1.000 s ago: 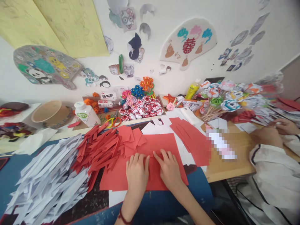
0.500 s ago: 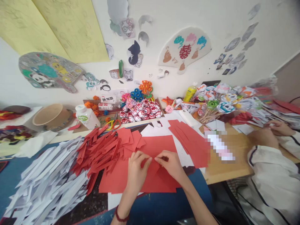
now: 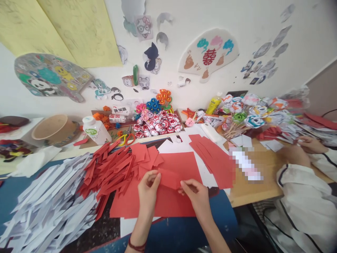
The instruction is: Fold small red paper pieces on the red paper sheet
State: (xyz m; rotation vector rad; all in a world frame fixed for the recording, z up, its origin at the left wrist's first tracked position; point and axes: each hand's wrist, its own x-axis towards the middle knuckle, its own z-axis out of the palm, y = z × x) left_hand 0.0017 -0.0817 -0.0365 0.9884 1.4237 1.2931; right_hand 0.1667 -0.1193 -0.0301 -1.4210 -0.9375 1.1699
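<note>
A small red paper piece (image 3: 169, 178) is stretched between my hands, just above large red paper sheets (image 3: 173, 207). My left hand (image 3: 149, 186) pinches its left end between thumb and fingers. At the right end, my right hand (image 3: 193, 192) grips it the same way. Folded red paper strips (image 3: 113, 168) lie heaped to the left of my left hand, with a few flat red pieces (image 3: 147, 158) beside them. Farther left spreads a big pile of folded white paper strips (image 3: 52, 200).
Behind stand a white bottle (image 3: 97, 130), scissors (image 3: 126, 139) and red-and-white paper flowers (image 3: 160, 123). More red sheets (image 3: 210, 158) lie to the right. A co-worker's sleeve (image 3: 302, 189) and hands are at the far right, by paper flowers on sticks (image 3: 252, 112).
My hands have moved apart and now hold the red paper piece spread flat between them. Before, they were close together with their fingertips nearly meeting.
</note>
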